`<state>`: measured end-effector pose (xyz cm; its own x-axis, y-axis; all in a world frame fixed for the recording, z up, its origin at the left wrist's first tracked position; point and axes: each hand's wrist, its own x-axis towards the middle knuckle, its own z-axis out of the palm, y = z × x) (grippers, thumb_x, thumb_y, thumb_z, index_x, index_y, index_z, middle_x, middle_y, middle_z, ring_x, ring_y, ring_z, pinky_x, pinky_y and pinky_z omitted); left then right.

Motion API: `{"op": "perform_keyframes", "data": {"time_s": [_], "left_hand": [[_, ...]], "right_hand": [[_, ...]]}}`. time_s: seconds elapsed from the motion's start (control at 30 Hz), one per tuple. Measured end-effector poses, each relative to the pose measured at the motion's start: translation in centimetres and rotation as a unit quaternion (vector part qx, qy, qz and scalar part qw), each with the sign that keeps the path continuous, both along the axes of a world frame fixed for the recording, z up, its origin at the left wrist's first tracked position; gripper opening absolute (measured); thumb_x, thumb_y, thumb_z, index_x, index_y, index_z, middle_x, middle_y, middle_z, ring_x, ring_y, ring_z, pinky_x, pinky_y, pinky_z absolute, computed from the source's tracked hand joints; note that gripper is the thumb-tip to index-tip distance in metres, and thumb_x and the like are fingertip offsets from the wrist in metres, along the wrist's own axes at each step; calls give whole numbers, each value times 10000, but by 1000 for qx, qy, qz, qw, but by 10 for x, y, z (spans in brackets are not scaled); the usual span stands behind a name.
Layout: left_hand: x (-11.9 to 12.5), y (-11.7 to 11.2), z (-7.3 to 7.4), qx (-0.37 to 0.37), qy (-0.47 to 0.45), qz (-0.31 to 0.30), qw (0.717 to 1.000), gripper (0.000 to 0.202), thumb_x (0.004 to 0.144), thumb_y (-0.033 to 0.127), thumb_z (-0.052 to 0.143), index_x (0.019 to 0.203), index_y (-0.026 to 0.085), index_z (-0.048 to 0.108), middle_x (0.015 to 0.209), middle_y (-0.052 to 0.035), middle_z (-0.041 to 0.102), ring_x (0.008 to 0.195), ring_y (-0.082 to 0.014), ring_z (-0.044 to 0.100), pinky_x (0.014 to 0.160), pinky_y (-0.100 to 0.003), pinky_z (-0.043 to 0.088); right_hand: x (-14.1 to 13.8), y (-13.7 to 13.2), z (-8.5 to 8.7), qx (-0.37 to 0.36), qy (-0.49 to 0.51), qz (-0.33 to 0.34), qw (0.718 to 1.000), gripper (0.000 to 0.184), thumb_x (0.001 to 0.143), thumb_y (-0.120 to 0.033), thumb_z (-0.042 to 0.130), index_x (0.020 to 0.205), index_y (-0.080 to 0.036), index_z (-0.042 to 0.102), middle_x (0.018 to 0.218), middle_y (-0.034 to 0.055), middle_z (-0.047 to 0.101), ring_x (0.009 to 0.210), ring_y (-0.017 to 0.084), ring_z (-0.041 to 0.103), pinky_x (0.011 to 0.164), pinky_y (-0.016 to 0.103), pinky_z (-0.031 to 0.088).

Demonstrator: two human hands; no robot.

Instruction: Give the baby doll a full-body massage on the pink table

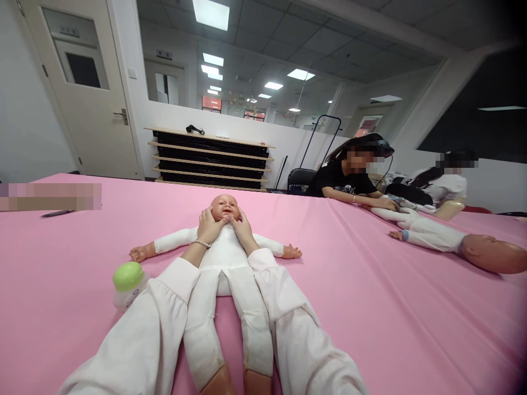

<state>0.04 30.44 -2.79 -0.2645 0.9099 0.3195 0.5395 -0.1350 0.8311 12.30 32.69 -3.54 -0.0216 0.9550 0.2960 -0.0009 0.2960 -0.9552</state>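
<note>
White-bodied doll point(226, 249), face up, arms spread, legs apart

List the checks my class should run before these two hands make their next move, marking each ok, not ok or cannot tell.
1. Doll lying on its back, face up: ok.
2. Left hand touching one side of the doll's face: ok.
3. Right hand touching the other side: ok.
4. Wrists free of jewellery: not ok; a beaded bracelet circles the left wrist.
5. Green-lidded container apart from both hands: ok; it is beside the left sleeve.
6. Gentle finger pressure: cannot tell.
</note>
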Motion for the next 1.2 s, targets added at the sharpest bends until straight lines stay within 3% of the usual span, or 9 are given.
{"op": "perform_keyframes", "data": {"time_s": [0.23,0.47,0.53,0.73,0.9,1.07,1.2], "left_hand": [[-3,4,-1,14,-26,-5,1000,420,810,372,460,1154,134,419,1222,-103,431,1192,-221,375,1056,-375,292],[0,1,-2,7,-5,-4,1000,775,640,504,644,1233,106,345,1286,-134,372,1260,-263,296,1082,-394,261],[0,2,-3,10,-5,-3,1000,741,658,485,636,1230,108,353,1278,-129,382,1251,-255,311,1080,-389,265],[-5,11,-9,36,-52,-7,998,385,796,314,489,1139,146,443,1220,-92,452,1185,-199,388,1061,-366,299],[-5,12,-11,40,-61,-14,997,381,823,303,434,1165,137,447,1250,-104,452,1202,-188,395,1064,-362,306],[-6,0,6,29,-57,-39,997,477,839,353,411,1258,126,405,1320,-141,418,1251,-199,390,1076,-365,303],[-7,-34,26,15,-50,-65,997,513,859,342,362,1319,115,356,1371,-143,373,1289,-207,362,1090,-378,295]], "right_hand": [[2,10,-7,-8,16,-19,1000,602,736,-428,567,1279,-194,457,1302,47,470,1206,164,453,1056,323,349],[-1,0,1,-22,13,-5,1000,763,648,-412,654,1320,-157,400,1306,75,461,1160,173,493,1028,305,385],[-1,0,1,-30,18,-6,999,770,649,-396,654,1331,-158,386,1320,72,447,1172,170,484,1035,300,379],[3,13,-11,-21,21,-17,999,599,751,-356,540,1307,-168,423,1351,49,413,1237,156,426,1081,311,320],[2,9,-8,-9,1,-35,999,576,759,-376,529,1293,-178,444,1331,51,438,1227,156,439,1072,317,327],[7,-12,9,-14,-74,-97,992,525,783,-376,489,1259,-155,470,1303,82,462,1200,175,458,1048,328,347],[20,-43,23,31,-89,-95,991,458,809,-333,440,1222,-141,486,1297,74,461,1233,158,411,1084,315,287]]}}
